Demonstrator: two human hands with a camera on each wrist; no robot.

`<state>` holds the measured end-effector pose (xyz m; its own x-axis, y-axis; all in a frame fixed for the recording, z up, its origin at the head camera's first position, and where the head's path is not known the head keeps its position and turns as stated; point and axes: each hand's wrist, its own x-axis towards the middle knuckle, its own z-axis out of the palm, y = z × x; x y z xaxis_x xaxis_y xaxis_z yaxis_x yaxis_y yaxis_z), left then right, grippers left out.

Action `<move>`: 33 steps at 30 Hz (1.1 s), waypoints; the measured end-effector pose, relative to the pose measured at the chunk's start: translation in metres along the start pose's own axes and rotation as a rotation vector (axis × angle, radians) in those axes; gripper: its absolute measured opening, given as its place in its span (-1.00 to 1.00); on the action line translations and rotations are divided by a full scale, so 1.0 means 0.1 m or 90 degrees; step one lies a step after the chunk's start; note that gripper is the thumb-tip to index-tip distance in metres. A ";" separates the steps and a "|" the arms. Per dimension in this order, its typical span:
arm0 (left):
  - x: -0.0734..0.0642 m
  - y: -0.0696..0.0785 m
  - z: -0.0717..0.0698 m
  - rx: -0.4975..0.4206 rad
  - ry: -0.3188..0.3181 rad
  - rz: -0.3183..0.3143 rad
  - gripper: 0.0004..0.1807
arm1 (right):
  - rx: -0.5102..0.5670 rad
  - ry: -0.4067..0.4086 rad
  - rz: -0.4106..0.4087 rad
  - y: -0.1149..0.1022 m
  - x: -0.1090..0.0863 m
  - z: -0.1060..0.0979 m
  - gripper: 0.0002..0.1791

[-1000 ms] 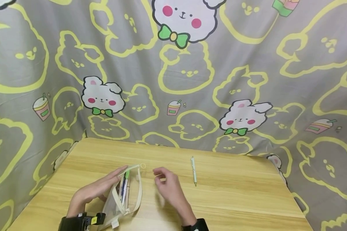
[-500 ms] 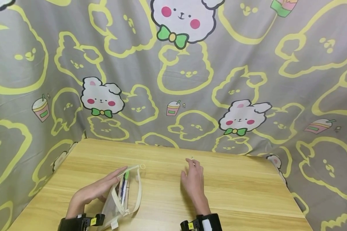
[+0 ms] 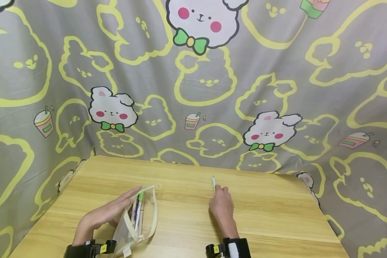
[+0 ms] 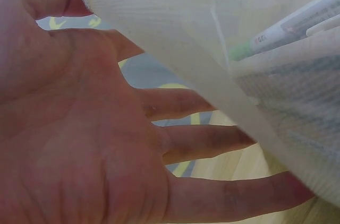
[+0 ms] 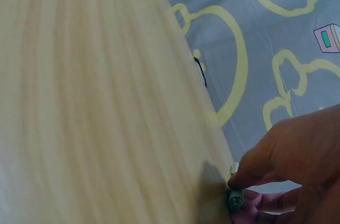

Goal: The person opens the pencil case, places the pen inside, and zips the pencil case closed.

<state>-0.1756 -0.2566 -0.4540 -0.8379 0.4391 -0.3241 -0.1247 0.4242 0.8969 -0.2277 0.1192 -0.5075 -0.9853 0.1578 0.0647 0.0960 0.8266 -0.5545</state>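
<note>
In the head view, my left hand point(image 3: 104, 214) holds a see-through zip pencil case point(image 3: 120, 234) tilted up at the left, its zip mouth agape. Inside lie several pens point(image 3: 137, 213), one with a bright green end. The left wrist view shows the thumb at the case's edge and the long fingers point(image 4: 207, 141) reaching behind the mesh; their tips are hidden. A white pen with a green end point(image 4: 281, 32) shows through. On the right, my right hand point(image 3: 221, 206) pinches a pale green pen point(image 3: 213, 182), whose barrel end point(image 5: 235, 200) pokes out between thumb and fingers.
The wood-grain table point(image 3: 277, 211) runs back to a grey curtain point(image 3: 161, 82) printed with yellow outlines and white rabbits, which hangs around its back and sides. A ring pull point(image 3: 158, 186) hangs from the case's far corner. Both wrists wear black camera straps point(image 3: 235, 248).
My right hand has moved right from beside the case to the pen that lay on the table and has taken hold of it. The left hand and case stay put.
</note>
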 end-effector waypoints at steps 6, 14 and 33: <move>-0.01 0.00 0.00 -0.005 -0.002 -0.004 -0.30 | 0.077 -0.009 -0.012 0.10 -0.03 -0.11 -0.41; -0.01 -0.01 0.00 -0.004 -0.001 -0.002 -0.29 | 0.262 -0.082 0.008 0.25 -0.07 -0.28 -0.44; 0.00 -0.01 0.00 -0.001 -0.004 0.000 -0.29 | 0.367 -0.135 0.002 0.17 -0.14 -0.57 -0.58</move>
<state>-0.1757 -0.2573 -0.4551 -0.8349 0.4432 -0.3263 -0.1262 0.4228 0.8974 -0.2040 0.1622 -0.4708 -0.9974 -0.0002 -0.0719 0.0660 0.3916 -0.9178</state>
